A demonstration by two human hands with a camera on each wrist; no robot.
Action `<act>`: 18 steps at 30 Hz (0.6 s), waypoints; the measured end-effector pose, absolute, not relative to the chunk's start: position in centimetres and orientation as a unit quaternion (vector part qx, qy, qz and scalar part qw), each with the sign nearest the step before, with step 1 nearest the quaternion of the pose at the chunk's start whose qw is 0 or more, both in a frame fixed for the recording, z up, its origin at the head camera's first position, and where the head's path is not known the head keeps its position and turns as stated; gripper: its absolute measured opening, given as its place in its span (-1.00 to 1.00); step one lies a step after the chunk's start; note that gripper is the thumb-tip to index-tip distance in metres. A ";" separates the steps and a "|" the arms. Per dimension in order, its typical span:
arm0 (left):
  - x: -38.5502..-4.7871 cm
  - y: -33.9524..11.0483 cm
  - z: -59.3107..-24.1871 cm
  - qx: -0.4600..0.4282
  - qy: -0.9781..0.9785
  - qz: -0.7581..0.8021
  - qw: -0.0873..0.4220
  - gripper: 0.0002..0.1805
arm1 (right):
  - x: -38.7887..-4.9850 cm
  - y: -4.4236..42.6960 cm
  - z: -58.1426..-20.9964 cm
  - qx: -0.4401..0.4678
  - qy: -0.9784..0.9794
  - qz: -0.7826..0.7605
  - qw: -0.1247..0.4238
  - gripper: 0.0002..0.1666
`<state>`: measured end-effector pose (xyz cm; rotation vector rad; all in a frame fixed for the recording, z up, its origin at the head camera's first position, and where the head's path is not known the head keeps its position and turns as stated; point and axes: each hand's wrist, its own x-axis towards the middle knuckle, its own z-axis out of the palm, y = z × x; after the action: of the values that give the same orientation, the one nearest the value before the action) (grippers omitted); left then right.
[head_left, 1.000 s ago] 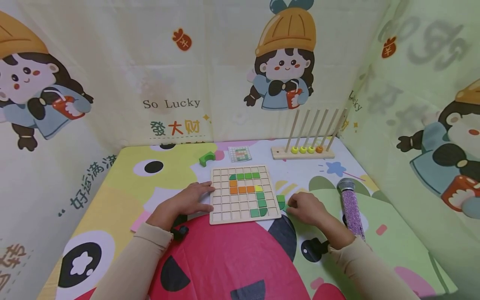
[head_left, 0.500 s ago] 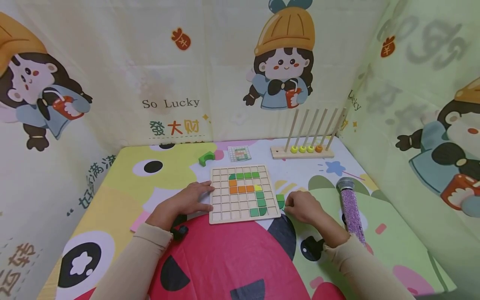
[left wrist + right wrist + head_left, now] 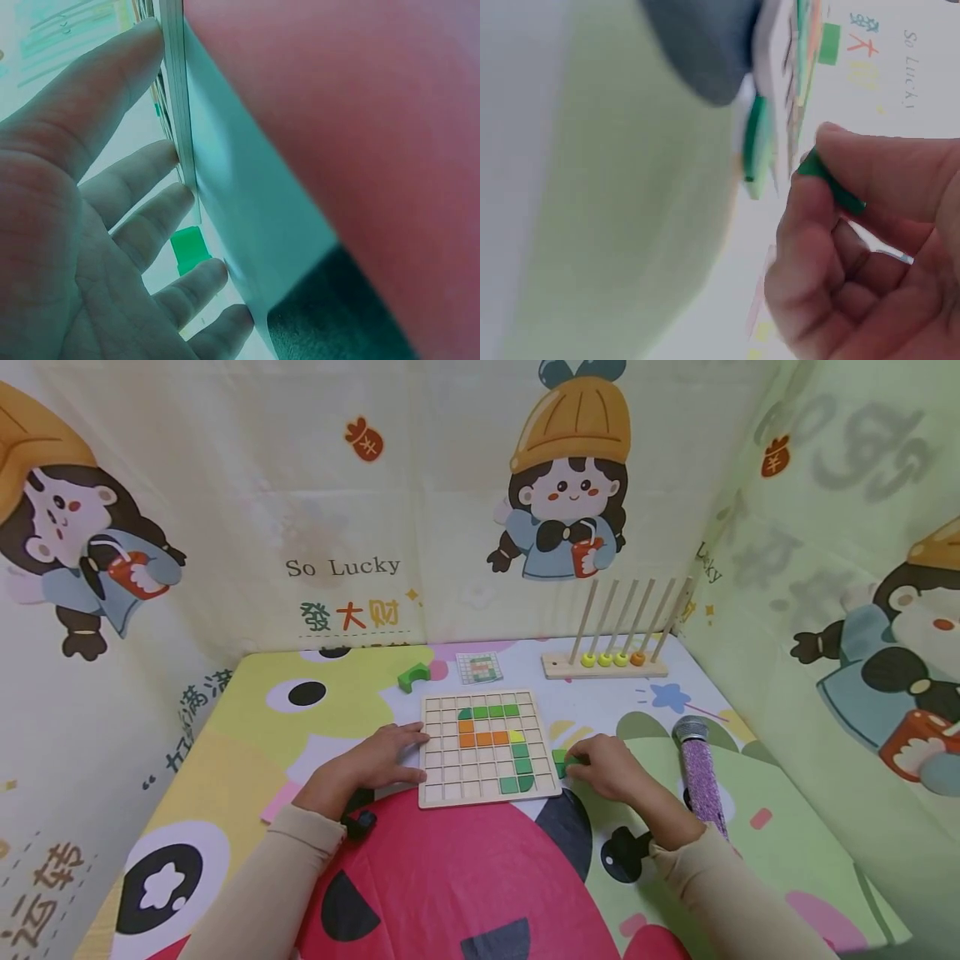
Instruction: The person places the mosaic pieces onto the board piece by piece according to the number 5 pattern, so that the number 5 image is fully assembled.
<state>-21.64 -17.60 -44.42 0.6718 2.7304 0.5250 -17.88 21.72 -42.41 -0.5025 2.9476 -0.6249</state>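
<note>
A square wooden grid board (image 3: 450, 768) lies mid-table, with green, orange and yellow tiles in some of its cells. My left hand (image 3: 378, 757) is at its left edge; in the left wrist view the outstretched fingers and thumb touch the board's side (image 3: 175, 82). Just right of the board, my right hand (image 3: 609, 768) pinches a small green tile (image 3: 836, 187) between thumb and index finger. The other fingers are curled into the palm. Another green piece (image 3: 558, 763) lies against the board's right edge, partly behind the right hand in the head view.
Beyond the board are a green arch-shaped block (image 3: 413, 677) and a small pattern card (image 3: 480, 668). A wooden peg stand (image 3: 605, 668) with yellow and orange beads is at the back right. A purple glittery microphone (image 3: 702, 777) lies near the right forearm.
My right hand has shifted slightly away from me and its fingers have extended somewhat, with a green tile now showing at the fingertips. The left hand and the board have stayed put.
</note>
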 end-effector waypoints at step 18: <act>-21.6 -17.6 -44.4 0.234 0.945 0.183 0.137 -0.17 | -18.6 15.9 -42.5 -0.243 0.928 -0.273 0.066 -0.92</act>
<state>-21.59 -17.65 -44.39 0.6783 2.7344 0.5282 -18.64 15.86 -42.46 -0.7333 2.8002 -0.8229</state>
